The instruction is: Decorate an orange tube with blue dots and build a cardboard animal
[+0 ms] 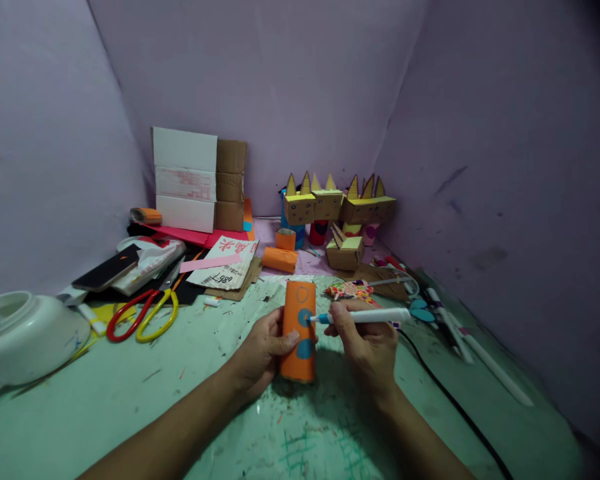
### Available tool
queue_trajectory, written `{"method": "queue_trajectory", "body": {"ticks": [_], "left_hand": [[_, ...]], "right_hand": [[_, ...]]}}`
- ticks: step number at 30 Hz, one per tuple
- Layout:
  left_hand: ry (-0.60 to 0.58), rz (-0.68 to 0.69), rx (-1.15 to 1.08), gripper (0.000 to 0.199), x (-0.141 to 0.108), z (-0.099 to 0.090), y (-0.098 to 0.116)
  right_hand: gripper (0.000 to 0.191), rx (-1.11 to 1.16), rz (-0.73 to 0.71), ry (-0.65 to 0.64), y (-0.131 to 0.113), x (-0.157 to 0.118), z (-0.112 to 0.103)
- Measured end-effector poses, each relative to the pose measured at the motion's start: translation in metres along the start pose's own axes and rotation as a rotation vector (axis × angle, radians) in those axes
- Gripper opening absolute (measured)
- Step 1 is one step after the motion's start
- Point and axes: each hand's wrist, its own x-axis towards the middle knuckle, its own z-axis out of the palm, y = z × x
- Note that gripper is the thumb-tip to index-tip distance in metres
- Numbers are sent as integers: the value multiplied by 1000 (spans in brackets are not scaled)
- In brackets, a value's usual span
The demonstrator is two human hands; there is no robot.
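An orange cardboard tube stands a little above the green tabletop, gripped round its left side by my left hand. Three shapes run down its face: an outlined heart at the top, a partly blue one in the middle and a solid blue one below. My right hand is closed on a white marker pen with a blue tip end. The marker's tip touches the middle shape on the tube. Some fingers of my left hand are hidden behind the tube.
Scissors with red and yellow handles lie left, near a white pot. Behind are orange tubes, small cardboard boxes with pointed ears and a folded carton. Pens and a black cable lie right.
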Motion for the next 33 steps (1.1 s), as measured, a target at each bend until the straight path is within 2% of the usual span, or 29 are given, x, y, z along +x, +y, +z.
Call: {"method": "queue_trajectory", "body": {"ticks": [11,22,29,33], "left_hand": [[16,5,-10,66,0,0,-1],[3,6,-3,68,0,0,-1],[7,8,-14,69,1,-2,-2],[2,6,-13,70,1,-2,-2]], "right_hand": [[23,41,12,29,3,-1,1],[24,17,-5,-20,2,-2,-1],[22,48,-15,14,5,-1,0],[23,48,-20,-24,6,-2,0]]}}
